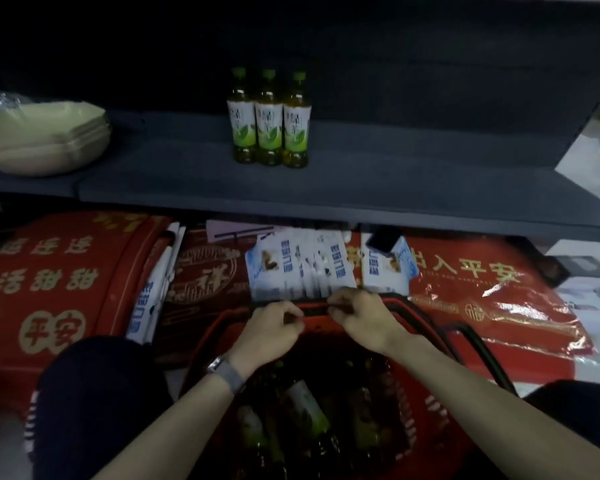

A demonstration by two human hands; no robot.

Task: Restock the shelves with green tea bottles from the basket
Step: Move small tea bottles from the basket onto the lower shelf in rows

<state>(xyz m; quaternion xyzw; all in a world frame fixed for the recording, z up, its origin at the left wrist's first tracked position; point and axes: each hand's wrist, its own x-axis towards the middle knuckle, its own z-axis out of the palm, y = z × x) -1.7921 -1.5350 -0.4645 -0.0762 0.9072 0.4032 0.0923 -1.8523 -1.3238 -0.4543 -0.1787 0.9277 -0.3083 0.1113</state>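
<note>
**Both hands on the basket handle, 3 bottles on the shelf**

The dark shelf (361, 174) runs across the upper half of our view. Below its front edge lie red mats (66, 289) with gold lettering. The red basket (430, 407) sits on the floor in front of us, its far rim towards the shelf. A stack of pale bowls (42, 140) rests at the shelf's left end.

3 green tea bottles (269, 119) stand upright and touching, side by side, near the middle of the shelf and back from its front edge. More bottles (309, 407) lie on their sides in the basket, where it is too dark for us to count them.

Our left hand (271, 327) and right hand (361, 317) are close together at the basket's far rim. Each has its fingers curled round the black handle (312, 304), and neither holds a bottle.

We judge the step in hand to be moving the handle out of the way, with restocking at an early stage. The next move calls for letting go of the handle, reaching into the basket, gripping 1 bottle round its body and standing it just beside the 3.
</note>
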